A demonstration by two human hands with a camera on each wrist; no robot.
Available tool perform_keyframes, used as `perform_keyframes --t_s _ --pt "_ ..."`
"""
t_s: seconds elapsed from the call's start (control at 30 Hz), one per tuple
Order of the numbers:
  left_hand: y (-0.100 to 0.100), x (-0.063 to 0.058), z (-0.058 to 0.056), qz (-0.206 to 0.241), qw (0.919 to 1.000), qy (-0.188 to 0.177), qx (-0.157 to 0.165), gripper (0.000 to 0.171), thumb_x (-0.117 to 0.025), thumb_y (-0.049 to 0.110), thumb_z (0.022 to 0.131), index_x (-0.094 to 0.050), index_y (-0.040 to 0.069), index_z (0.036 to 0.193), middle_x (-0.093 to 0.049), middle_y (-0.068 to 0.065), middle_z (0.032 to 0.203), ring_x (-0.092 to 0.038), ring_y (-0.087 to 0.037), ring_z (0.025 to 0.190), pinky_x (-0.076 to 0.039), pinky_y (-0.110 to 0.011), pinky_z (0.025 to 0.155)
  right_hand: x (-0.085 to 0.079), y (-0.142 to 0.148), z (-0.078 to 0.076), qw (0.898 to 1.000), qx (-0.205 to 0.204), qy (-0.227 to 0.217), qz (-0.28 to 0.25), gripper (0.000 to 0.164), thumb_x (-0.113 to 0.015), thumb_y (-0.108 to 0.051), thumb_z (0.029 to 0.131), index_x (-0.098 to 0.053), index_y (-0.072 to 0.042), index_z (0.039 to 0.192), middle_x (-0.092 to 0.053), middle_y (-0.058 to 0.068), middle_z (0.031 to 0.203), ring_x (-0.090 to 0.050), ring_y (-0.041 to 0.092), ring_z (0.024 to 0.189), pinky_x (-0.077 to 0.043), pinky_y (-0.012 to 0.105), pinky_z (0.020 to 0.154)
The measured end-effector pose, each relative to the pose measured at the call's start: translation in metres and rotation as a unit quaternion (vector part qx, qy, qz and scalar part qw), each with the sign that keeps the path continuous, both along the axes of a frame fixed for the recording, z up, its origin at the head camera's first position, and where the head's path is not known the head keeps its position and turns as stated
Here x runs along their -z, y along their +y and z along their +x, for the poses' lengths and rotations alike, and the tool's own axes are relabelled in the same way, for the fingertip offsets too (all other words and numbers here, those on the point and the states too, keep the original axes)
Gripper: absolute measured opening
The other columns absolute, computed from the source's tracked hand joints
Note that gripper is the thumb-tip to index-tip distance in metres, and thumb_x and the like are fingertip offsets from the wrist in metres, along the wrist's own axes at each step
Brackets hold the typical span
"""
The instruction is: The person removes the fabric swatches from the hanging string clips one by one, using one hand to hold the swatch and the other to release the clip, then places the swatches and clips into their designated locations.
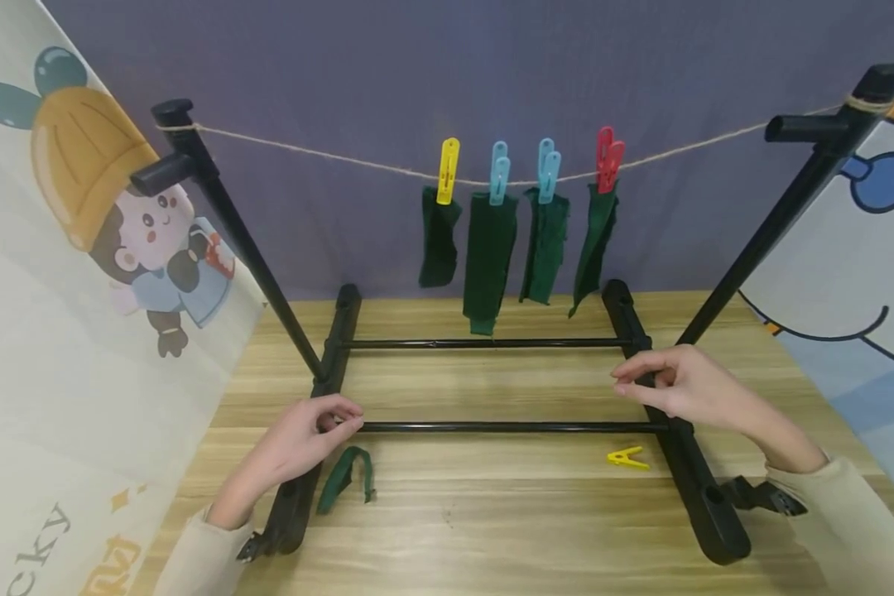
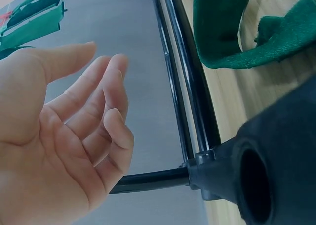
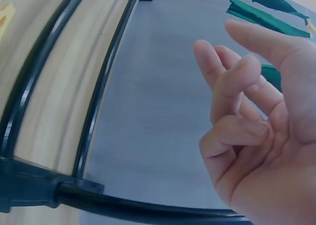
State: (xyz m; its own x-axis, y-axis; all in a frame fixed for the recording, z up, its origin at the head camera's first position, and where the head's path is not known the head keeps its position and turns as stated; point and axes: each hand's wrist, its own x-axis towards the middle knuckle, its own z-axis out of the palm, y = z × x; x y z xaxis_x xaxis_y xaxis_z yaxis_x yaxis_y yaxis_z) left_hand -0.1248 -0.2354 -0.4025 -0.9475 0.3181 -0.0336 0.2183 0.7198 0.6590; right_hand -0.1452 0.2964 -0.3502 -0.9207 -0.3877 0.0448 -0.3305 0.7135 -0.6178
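Observation:
My left hand (image 1: 301, 439) hovers over the left foot of a black rack, fingers loosely bent and holding nothing. A curled green cloth strip (image 1: 335, 480) lies on the table just below it. On the other side, my right hand (image 1: 689, 385) is above the right foot, loosely curled around nothing. Below and left of it lies a yellow clothespin (image 1: 628, 458). Four-part views aside, several green cloth pieces (image 1: 489, 257) hang from a string (image 1: 305, 151), pinned by a yellow clothespin (image 1: 448, 171), two blue clothespins (image 1: 499, 174) and a red clothespin (image 1: 608, 161).
Two slanted black posts (image 1: 249, 257) carry the string's ends. Two thin crossbars (image 1: 492, 427) join the rack's feet (image 1: 704, 505) on the wooden table (image 1: 484, 530). A purple-grey panel (image 1: 328, 66) stands behind, with printed cartoon panels (image 1: 15, 331) at the sides.

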Motion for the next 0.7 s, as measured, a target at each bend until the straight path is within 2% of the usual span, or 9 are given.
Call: perform_keyframes --t_s 0.1,0.3,0.43,0.53,0.7 --pt "0.001 0.0 -0.001 0.002 0.9999 0.012 0.0 0.019 -0.071 0.029 0.105 -0.078 0.017 0.117 -0.078 0.002 0.102 -0.067 -0.005 0.083 -0.053 -0.025 0.068 -0.007 -0.006 -0.004 1.0 -0.008 0.017 -0.002 0.017 -0.078 -0.022 0.098 -0.081 -0.017 0.114 -0.081 0.001 0.104 -0.047 0.006 0.044 -0.041 0.028 0.042" --pt "0.01 -0.001 -0.005 0.026 0.9996 0.001 0.01 0.021 -0.07 0.029 0.105 -0.077 0.016 0.12 -0.08 -0.004 0.107 -0.07 -0.008 0.089 -0.056 -0.026 0.074 -0.02 -0.017 -0.01 0.999 -0.021 0.032 -0.006 0.016 -0.079 -0.022 0.098 -0.081 -0.018 0.114 -0.082 -0.003 0.099 -0.047 0.006 0.043 -0.041 0.028 0.043" --pt "0.017 -0.003 -0.009 0.033 0.9994 0.0 0.004 0.018 -0.071 0.028 0.105 -0.077 0.02 0.12 -0.08 0.0 0.108 -0.069 -0.01 0.091 -0.056 -0.027 0.077 -0.029 -0.025 -0.013 0.999 -0.021 0.025 0.01 0.019 -0.078 -0.028 0.099 -0.081 -0.02 0.116 -0.075 -0.009 0.074 -0.045 0.006 0.043 -0.037 0.027 0.043" --pt "0.023 -0.006 -0.013 0.038 0.9992 0.01 0.002 0.018 -0.071 0.028 0.104 -0.077 0.022 0.12 -0.079 0.004 0.107 -0.069 -0.012 0.092 -0.057 -0.029 0.078 -0.034 -0.03 -0.015 0.999 -0.025 0.031 0.014 0.019 -0.078 -0.028 0.099 -0.081 -0.021 0.116 -0.072 -0.011 0.07 -0.041 0.006 0.043 -0.034 0.026 0.043" --pt "0.031 -0.012 -0.018 0.04 0.9989 0.027 0.002 0.02 -0.071 0.032 0.104 -0.077 0.023 0.121 -0.078 0.006 0.108 -0.069 -0.012 0.092 -0.057 -0.03 0.078 -0.043 -0.038 -0.018 0.999 -0.024 0.048 0.009 0.016 -0.079 -0.027 0.098 -0.082 -0.02 0.113 -0.08 -0.005 0.093 -0.036 0.005 0.045 -0.032 0.025 0.044"
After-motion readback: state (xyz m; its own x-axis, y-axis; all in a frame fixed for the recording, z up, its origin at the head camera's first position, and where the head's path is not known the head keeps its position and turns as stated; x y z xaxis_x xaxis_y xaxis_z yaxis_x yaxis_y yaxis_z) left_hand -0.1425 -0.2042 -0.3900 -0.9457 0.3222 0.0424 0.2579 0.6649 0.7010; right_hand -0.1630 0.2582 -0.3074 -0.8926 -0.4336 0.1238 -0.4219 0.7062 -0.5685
